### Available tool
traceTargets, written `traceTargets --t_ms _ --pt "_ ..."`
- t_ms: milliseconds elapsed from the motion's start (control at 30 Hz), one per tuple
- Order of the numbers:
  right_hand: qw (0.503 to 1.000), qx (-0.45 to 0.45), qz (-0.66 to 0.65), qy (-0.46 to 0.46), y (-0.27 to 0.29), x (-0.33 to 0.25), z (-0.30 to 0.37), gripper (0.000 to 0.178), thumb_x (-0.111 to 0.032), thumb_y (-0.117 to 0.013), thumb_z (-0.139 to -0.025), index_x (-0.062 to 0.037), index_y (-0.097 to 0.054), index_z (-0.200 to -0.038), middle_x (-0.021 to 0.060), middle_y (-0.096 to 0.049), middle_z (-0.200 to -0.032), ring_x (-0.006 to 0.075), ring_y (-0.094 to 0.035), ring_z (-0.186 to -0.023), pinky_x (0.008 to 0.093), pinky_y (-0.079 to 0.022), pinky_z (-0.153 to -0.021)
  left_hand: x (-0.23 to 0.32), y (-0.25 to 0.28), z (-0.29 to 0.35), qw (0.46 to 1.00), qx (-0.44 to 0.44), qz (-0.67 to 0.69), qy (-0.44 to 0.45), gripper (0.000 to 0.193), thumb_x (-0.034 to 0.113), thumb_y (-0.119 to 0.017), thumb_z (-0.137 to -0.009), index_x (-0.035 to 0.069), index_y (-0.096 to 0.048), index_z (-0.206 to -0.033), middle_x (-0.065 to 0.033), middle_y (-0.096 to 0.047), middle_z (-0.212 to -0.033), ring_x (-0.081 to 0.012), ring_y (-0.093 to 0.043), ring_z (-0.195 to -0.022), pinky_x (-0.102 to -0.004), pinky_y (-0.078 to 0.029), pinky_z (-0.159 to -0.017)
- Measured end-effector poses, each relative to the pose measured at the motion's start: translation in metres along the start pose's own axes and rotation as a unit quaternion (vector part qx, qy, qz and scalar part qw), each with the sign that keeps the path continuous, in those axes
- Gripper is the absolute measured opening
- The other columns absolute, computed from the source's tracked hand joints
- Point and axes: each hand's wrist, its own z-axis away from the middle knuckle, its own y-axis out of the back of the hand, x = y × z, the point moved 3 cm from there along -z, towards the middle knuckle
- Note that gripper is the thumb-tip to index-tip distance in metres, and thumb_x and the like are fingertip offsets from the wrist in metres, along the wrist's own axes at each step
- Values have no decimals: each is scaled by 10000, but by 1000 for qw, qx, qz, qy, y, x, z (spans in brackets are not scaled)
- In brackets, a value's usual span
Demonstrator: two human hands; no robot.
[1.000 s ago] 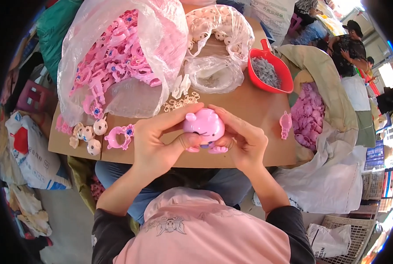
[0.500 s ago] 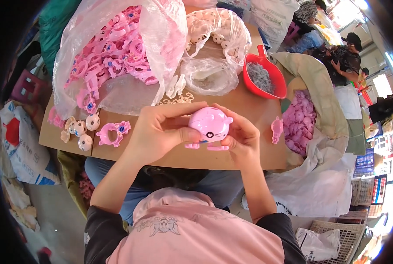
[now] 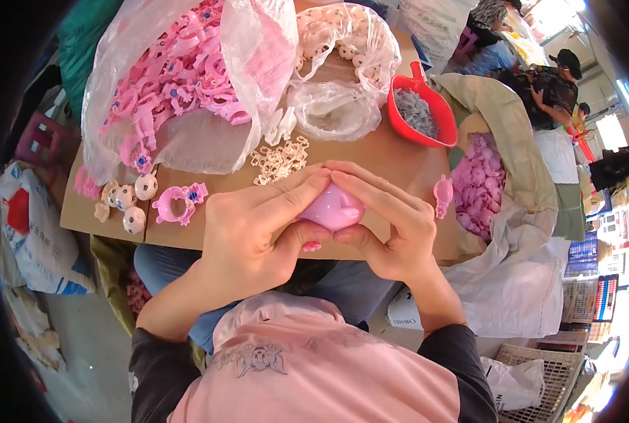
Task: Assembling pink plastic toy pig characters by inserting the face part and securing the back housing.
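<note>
Pink plastic fills most of this brown worktop. Over its near edge, at the middle, the person holds a rounded pink toy shell between both hands. The left hand grips it from the left with the index finger stretched along its top and the thumb underneath; the right hand mirrors that from the other side, its fingers clenched over the top so that both index tips meet above the shell.

Near the left edge lies a pink ring-shaped part, and just beside it a few white balls with dark spots. A scatter of small cream pieces sits behind the hands. At the far left stands a big clear bag of pink parts, and next to it a smaller clear bag of white balls. A red scoop of grey bits rests by the right edge, where a small pink piece also lies. Beyond that edge an open sack of pink shells stands.
</note>
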Motion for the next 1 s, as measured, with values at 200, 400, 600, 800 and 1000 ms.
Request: traceTargets --t_ms 200,400,600,800,1000 --pt "993 44 -110 18 0 9 0 497 -57 -761 -687 35 -589 -1145 211 -594 -1161 278 -604 -1058 324 -495 -864 -4 8 -8 999 -11 34 3 492 113 -754 -700 -27 -599 -1146 -177 -642 -1092 -262 -646 -978 -300 -489 -844" --pt "868 129 -476 -64 -5 39 15 610 -175 -757 -744 35 -496 -1253 251 -488 -1284 303 -508 -1174 415 -401 -990 -21 20 -11 970 8 244 23 635 59 -753 -686 -11 -509 -1268 -116 -598 -1211 -182 -553 -1130 -307 -406 -963" --pt "845 120 -513 -87 -9 42 18 546 -117 -699 -778 29 -493 -1263 215 -463 -1315 287 -467 -1216 400 -366 -1019 -17 6 -7 988 -16 138 71 454 84 -740 -688 12 -626 -1122 -105 -672 -1040 -194 -642 -965 -288 -476 -845" --pt "943 -63 -285 -160 18 23 1 649 -139 -726 -730 78 -449 -1276 182 -477 -1294 272 -513 -1166 365 -405 -973 -13 4 -3 999 -3 48 -3 386 -25 -715 -670 12 -646 -1048 -145 -661 -999 -272 -659 -875 -311 -522 -751" --pt "992 -104 49 -45 23 3 -13 563 -126 -757 -691 -8 -566 -1207 141 -591 -1207 250 -602 -1073 304 -495 -851 -7 3 -2 994 28 -63 -81 389 -20 -721 -635 -2 -640 -1015 -144 -662 -967 -284 -665 -787 -314 -545 -655"
